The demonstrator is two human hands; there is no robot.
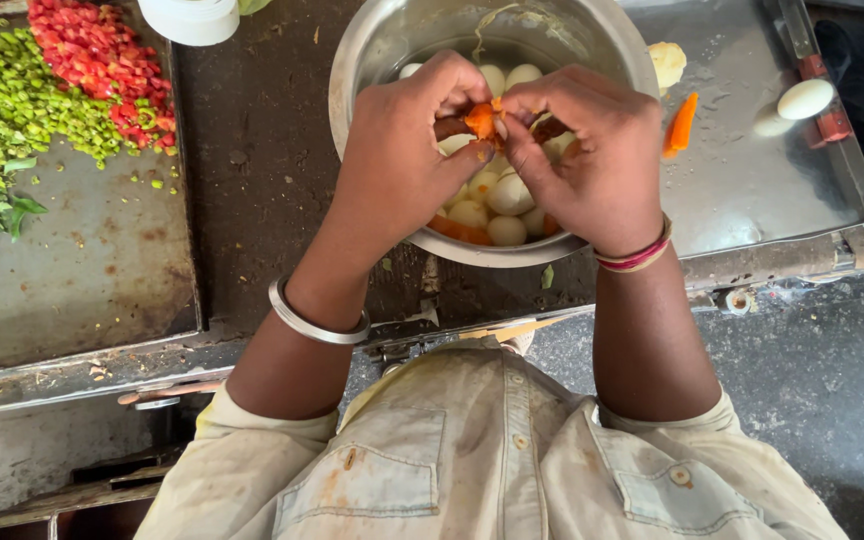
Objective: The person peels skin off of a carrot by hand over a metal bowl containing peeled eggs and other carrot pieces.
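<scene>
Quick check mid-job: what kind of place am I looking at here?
Probably a street-food or small kitchen prep counter: chopped green and red vegetables heaped on a worn metal tray, and a steel bowl of pale peeled pieces.

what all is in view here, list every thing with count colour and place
steel bowl: one, silver, top centre on the dark counter
peeled eggs: many, white, inside the bowl under the hands
orange piece: one, orange, pinched between both hands over the bowl
carrot strip: one, orange, on the steel tray right of the bowl
steel tray: one, grey, top right
loose egg: one, white, far right on the tray
chopped green vegetables: a heap, green, top left
chopped red vegetables: a heap, red, top left
white container: one, top edge
left hand: silver bangle at wrist
right hand: red and pink bands at wrist
</scene>
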